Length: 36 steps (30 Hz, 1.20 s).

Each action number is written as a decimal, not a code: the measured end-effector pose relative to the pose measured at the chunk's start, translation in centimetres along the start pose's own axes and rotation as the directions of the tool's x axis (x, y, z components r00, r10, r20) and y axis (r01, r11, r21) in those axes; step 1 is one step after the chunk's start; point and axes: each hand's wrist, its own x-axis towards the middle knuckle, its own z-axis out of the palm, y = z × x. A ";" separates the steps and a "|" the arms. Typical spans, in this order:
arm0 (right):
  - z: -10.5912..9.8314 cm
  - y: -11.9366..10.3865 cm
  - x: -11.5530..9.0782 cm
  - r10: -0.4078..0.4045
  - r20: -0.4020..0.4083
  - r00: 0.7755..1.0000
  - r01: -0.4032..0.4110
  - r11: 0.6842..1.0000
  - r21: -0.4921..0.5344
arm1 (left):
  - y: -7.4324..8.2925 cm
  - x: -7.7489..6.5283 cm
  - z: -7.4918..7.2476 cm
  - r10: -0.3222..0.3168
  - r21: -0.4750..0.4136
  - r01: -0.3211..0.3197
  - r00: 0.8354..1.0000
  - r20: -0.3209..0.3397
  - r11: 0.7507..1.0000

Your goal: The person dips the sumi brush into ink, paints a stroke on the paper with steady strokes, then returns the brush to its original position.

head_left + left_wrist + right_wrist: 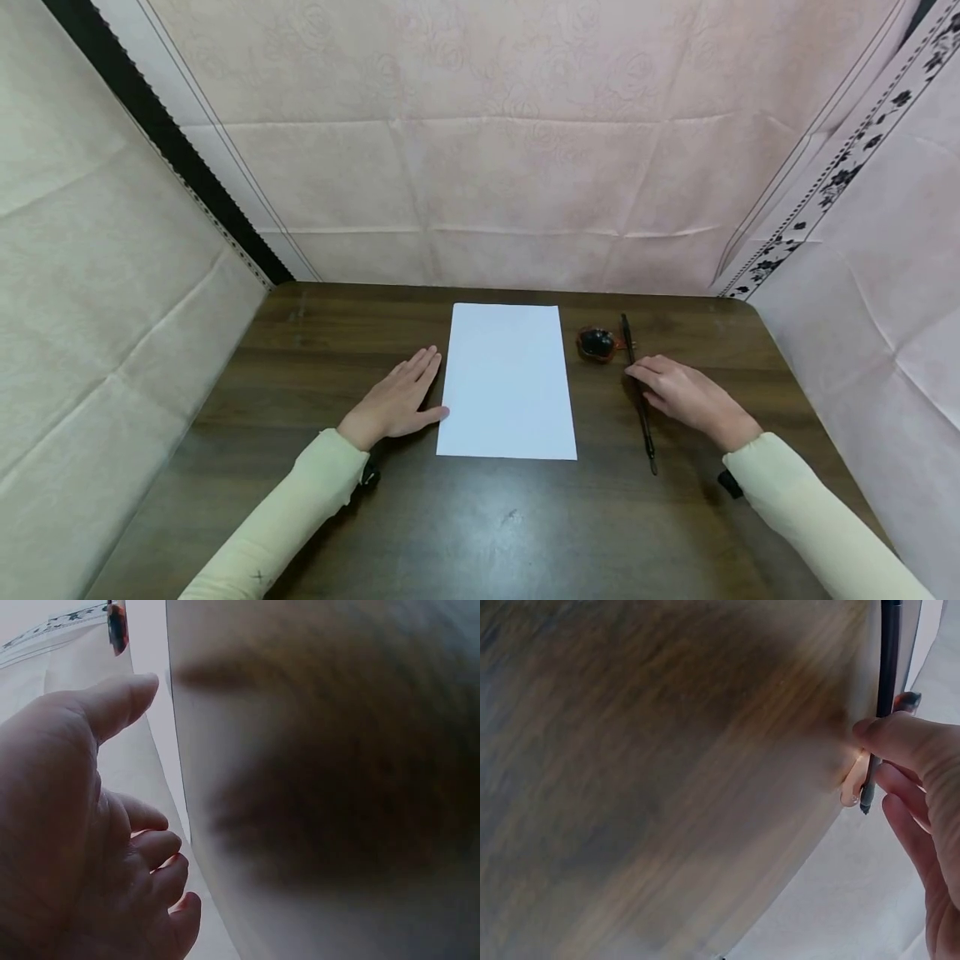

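Note:
A blank white sheet of paper point(507, 383) lies on the brown wooden table. My left hand point(397, 402) rests flat just left of it, fingers straight, with the thumb tip at the sheet's left edge. In the left wrist view that hand point(82, 802) is seen from the palm side, thumb spread. To the right of the sheet, my right hand point(688, 398) pinches a slim dark brush point(643, 425) by its upper part, thumb and fingertips around it. The right wrist view shows the brush point(889, 660) between thumb and fingers, its dark tip point(865, 802) past them.
A small reddish-brown dish with a glossy black inside point(597, 343) stands left of the brush's upper end, its short handle pointing toward the brush. Pale cloth point(465, 167) hangs behind the table's far edge and along both sides.

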 end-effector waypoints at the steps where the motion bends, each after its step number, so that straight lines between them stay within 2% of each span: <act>1: 0.0 0.0 0.0 -0.017 -0.007 1.000 0.017 1.000 -0.002 | 0.0 0.0 0.0 -0.001 0.002 0.001 1.000 0.006 1.000; 7: 0.1 0.2 0.1 -0.114 -0.038 0.993 0.112 0.992 -0.055 | -0.1 -0.1 0.1 -0.002 0.001 0.002 1.000 0.029 1.000; 13: 0.0 0.1 0.3 -0.179 0.014 0.984 0.179 0.970 -0.162 | -0.2 0.0 0.3 -0.008 0.004 0.008 0.999 0.041 1.000; 18: -0.1 -0.1 0.2 -0.191 0.073 0.979 0.204 0.945 -0.256 | -0.2 0.1 0.3 -0.018 0.019 0.017 0.998 0.068 1.000; 25: -0.3 -0.3 0.1 -0.189 0.127 0.974 0.219 0.929 -0.297 | -0.1 0.2 0.2 -0.008 0.011 0.007 0.997 0.078 1.000; 36: 0.0 -0.2 0.3 -0.272 0.068 0.960 0.279 0.897 -0.343 | -0.3 0.2 0.5 -0.003 0.028 0.001 0.996 0.088 1.000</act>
